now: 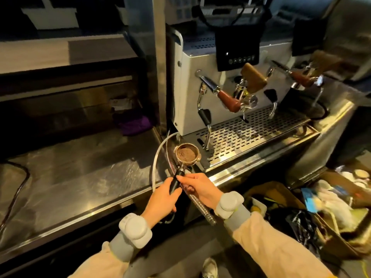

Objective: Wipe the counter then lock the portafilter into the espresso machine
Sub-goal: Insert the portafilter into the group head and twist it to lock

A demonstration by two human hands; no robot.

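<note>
Both my hands, left hand and right hand, clasp the rigid, front-heavy portafilter by its handle, frame centre.

The lower end of the portafilter handle is covered by the left hand, and part of its neck is crossed by the fingers of the right hand. The underside of its basket cannot be seen. The surface is cut off by the left edge, and the espresso machine is cut off at the top. The right end of the machine is smeared by blur, so the parts there cannot be made out. The purple cloth lies in deep shadow and its shape is unclear. The contents of the box at lower right are too blurred to be told apart. Both sleeves are cut off by the bottom edge.
</note>
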